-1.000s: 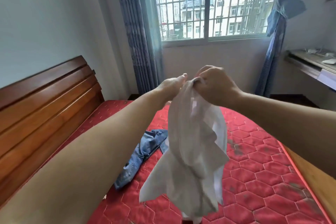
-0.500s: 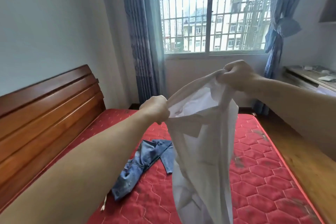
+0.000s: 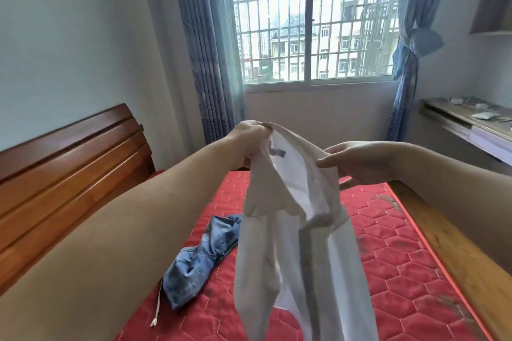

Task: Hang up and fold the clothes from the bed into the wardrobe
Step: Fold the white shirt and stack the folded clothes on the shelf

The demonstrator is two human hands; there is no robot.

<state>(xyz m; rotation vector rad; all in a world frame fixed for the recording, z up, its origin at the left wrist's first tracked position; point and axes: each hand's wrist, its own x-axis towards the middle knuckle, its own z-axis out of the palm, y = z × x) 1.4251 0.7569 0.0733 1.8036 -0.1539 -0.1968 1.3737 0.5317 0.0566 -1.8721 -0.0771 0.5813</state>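
- While the left hand (image 3: pixel 250 137) grips the shirt (image 3: pixel 291 230) collar, the right hand (image 3: pixel 357 162) touches it with straight fingers.
- Shirt hangs over the bed (image 3: pixel 388 243); jeans (image 3: pixel 202 255) lie behind it.

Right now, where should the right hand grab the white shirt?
At the collar, coming in from the right. The left hand already grips the collar's other end, the shirt hangs limp below it, and the open right hand is beside that edge. Holding both ends would probably spread it for a hanger.
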